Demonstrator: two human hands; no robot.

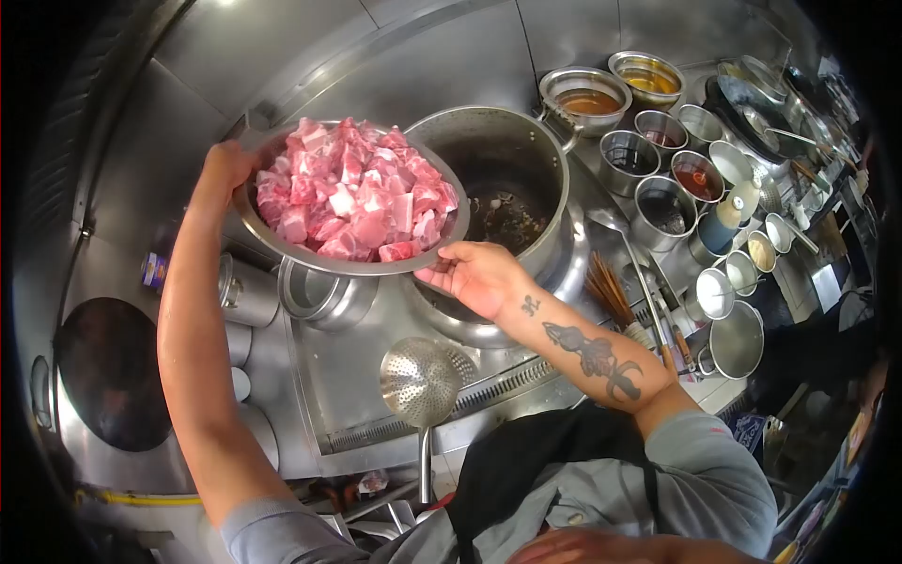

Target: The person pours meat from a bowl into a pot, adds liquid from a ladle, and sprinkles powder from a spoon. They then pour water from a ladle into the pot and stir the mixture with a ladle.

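Steel bowl (272, 242) of pink meat (352, 193): my left hand (225, 169) curls its fingers over the rim; my right hand (474, 274) pinches the rim opposite.

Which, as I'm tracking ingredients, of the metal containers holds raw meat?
The wide bowl held by left hand and right hand; the small containers farther right show no meat.

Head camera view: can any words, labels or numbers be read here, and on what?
No text is legible.
Small can with a blue label, left of the bowl: print too blurred.
Lower right, blue box: print too small.
Right wrist, tattoo mark: a symbol, no readable letter.
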